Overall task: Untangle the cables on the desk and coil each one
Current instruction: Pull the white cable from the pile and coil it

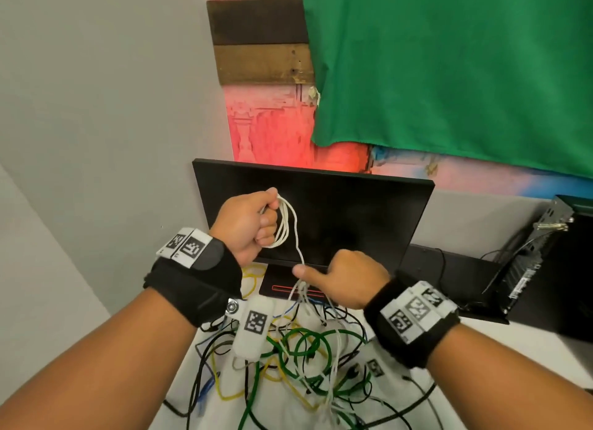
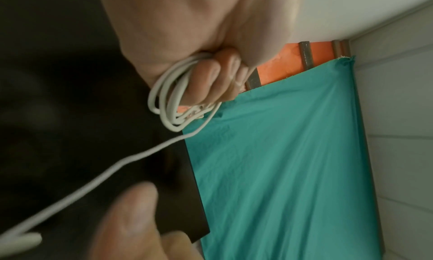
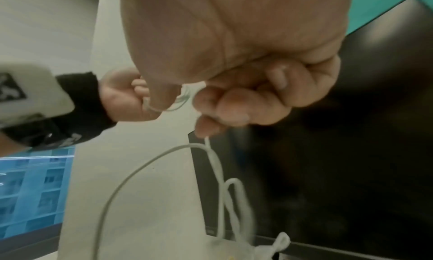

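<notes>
My left hand [image 1: 256, 219] is raised in front of the monitor and grips several loops of a white cable [image 1: 285, 224]; the same coil [image 2: 168, 105] shows wound past its curled fingers [image 2: 211, 79] in the left wrist view. From the coil one white strand [image 1: 300, 256] drops to my right hand [image 1: 324, 275], which pinches it between thumb and curled fingers [image 3: 234, 105]. Below that hand the white cable [image 3: 220, 171] runs down into a tangle of green, yellow, black, blue and white cables [image 1: 305, 359] on the white desk [image 1: 481, 343].
A black monitor [image 1: 346, 214] stands just behind both hands, its base [image 1: 288, 285] beside the tangle. A black computer case [image 1: 539, 269] lies at the right on a dark mat. A green cloth [image 1: 449, 60] hangs on the wall above.
</notes>
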A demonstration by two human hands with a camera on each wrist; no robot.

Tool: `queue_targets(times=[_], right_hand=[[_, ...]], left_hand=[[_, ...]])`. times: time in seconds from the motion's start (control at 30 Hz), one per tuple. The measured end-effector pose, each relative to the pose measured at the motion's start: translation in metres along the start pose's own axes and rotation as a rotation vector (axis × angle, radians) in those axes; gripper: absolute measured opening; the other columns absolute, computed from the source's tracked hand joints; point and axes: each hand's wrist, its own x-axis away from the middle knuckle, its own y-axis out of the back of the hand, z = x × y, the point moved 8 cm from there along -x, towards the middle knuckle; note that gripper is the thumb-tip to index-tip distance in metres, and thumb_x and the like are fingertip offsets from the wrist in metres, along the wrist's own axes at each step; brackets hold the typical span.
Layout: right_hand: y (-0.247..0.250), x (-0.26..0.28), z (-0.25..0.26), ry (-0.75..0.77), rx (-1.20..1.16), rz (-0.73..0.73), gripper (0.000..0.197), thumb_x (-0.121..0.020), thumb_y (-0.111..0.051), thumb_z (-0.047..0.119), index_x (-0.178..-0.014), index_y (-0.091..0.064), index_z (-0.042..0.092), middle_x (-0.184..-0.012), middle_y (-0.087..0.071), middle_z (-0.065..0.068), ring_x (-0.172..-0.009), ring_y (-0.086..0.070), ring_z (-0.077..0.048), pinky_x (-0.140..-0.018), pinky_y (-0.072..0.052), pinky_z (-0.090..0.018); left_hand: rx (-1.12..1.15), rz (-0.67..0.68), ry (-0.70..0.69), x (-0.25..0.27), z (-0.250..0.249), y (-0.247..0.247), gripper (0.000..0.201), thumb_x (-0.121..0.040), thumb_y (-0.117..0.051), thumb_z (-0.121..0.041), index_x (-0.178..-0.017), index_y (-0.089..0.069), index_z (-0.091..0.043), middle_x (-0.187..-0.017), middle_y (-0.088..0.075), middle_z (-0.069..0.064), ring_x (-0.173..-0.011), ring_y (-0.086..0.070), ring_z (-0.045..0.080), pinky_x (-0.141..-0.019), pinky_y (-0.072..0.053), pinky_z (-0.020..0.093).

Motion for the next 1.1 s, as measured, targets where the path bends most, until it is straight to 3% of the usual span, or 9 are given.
queue_targets(times=[0.23,0.4,0.47,0.6,0.73,0.87,0.97,1.03,1.1], right_hand=[[-0.067,-0.017,-0.016,-0.145,-0.191,0.080,0.031,-0.087,-0.048,0.037,-0.064,-0.053,0.017,-0.070,-0.058,0.000,-0.068,-0.058,-0.023,-0.058,-0.041,-0.029],[-0.100,-0.004,-0.074,-0.214,-0.573,0.077,0.041,-0.103,-0.047,0.033,-0.066,-0.057,0.019,-0.063,-0.056,0.002,-0.057,-0.053,-0.011,-0.060,-0.044,-0.026],[-0.121,0.003,-0.098,-0.252,-0.435,0.154,0.038,-0.102,-0.048,0.030,-0.068,-0.061,0.019,-0.069,-0.060,0.001,-0.068,-0.058,-0.014,-0.059,-0.040,-0.021],[-0.179,0.029,-0.145,-0.351,-0.015,0.425,0.032,-0.104,-0.041,0.027,-0.122,-0.064,0.014,-0.125,-0.064,-0.010,-0.116,-0.061,-0.024,-0.089,-0.046,-0.024],[-0.187,0.032,-0.162,-0.425,-0.031,0.470,0.028,-0.102,-0.050,0.033,-0.118,-0.065,0.016,-0.128,-0.064,-0.009,-0.118,-0.062,-0.022,-0.072,-0.044,-0.016],[-0.171,0.030,-0.179,-0.540,-0.092,0.539,0.046,-0.097,-0.055,0.045,-0.120,-0.066,0.006,-0.123,-0.067,-0.012,-0.106,-0.065,-0.023,-0.081,-0.049,-0.024],[-0.106,0.005,-0.176,-0.528,-0.307,0.202,0.035,-0.088,-0.064,0.028,-0.116,-0.064,0.007,-0.116,-0.064,-0.013,-0.104,-0.062,-0.026,-0.075,-0.048,-0.025],[-0.046,-0.005,-0.151,-0.401,-0.572,-0.198,0.047,-0.087,-0.065,0.022,-0.132,-0.057,0.014,-0.130,-0.057,-0.008,-0.119,-0.056,-0.025,-0.096,-0.046,-0.031],[-0.011,-0.008,-0.098,-0.158,-0.858,-0.314,0.059,-0.086,-0.068,0.032,-0.142,-0.050,0.025,-0.139,-0.052,0.008,-0.126,-0.050,-0.011,-0.108,-0.039,-0.034]], left_hand=[[0.043,-0.022,-0.032,0.008,-0.025,-0.006,0.033,-0.102,-0.043,-0.026,-0.071,-0.047,-0.015,-0.043,-0.029,-0.006,-0.033,-0.023,0.007,-0.035,-0.020,0.019],[0.041,-0.137,-0.107,0.013,-0.062,0.026,0.032,-0.101,-0.041,-0.022,-0.070,-0.044,-0.014,-0.041,-0.028,-0.007,-0.032,-0.021,0.006,-0.033,-0.018,0.018],[0.087,-0.185,-0.158,0.017,-0.080,0.038,0.033,-0.100,-0.040,-0.022,-0.068,-0.042,-0.015,-0.041,-0.027,-0.008,-0.032,-0.020,0.005,-0.034,-0.016,0.018],[0.182,-0.231,-0.247,0.020,-0.115,0.054,0.032,-0.100,-0.041,-0.024,-0.068,-0.042,-0.017,-0.041,-0.024,-0.009,-0.034,-0.017,0.006,-0.035,-0.016,0.018],[0.178,-0.260,-0.276,0.019,-0.118,0.052,0.033,-0.100,-0.040,-0.025,-0.068,-0.042,-0.017,-0.042,-0.024,-0.009,-0.035,-0.016,0.006,-0.036,-0.015,0.019],[0.232,-0.263,-0.275,0.018,-0.109,0.050,0.033,-0.100,-0.039,-0.025,-0.068,-0.042,-0.017,-0.041,-0.025,-0.009,-0.034,-0.017,0.006,-0.036,-0.014,0.019],[0.153,-0.199,-0.197,0.015,-0.084,0.036,0.032,-0.100,-0.038,-0.025,-0.069,-0.042,-0.016,-0.041,-0.025,-0.007,-0.032,-0.019,0.006,-0.035,-0.014,0.020],[0.136,-0.151,-0.130,0.015,-0.064,0.025,0.032,-0.101,-0.039,-0.025,-0.071,-0.042,-0.016,-0.041,-0.026,-0.007,-0.031,-0.020,0.006,-0.035,-0.014,0.021],[0.176,-0.097,-0.080,0.015,-0.049,0.013,0.033,-0.102,-0.038,-0.027,-0.071,-0.043,-0.015,-0.041,-0.027,-0.007,-0.031,-0.021,0.006,-0.035,-0.015,0.020]])
